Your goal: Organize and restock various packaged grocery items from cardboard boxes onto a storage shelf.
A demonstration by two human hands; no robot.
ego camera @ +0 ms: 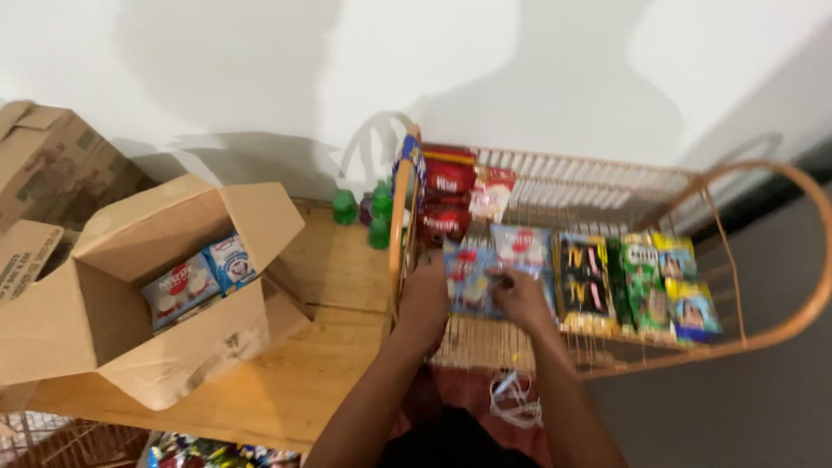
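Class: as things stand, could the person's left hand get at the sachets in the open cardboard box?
Probably yes: the box stands open-topped beside the left hand, its sachets uncovered.

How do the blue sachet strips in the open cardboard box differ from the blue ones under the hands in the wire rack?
The blue sachet strips in the open cardboard box lie untouched, tilted low inside it. The blue sachet strips in the wire rack lie flat on the wires, with the left hand and right hand on them. Both look like the same blue-and-white packets.
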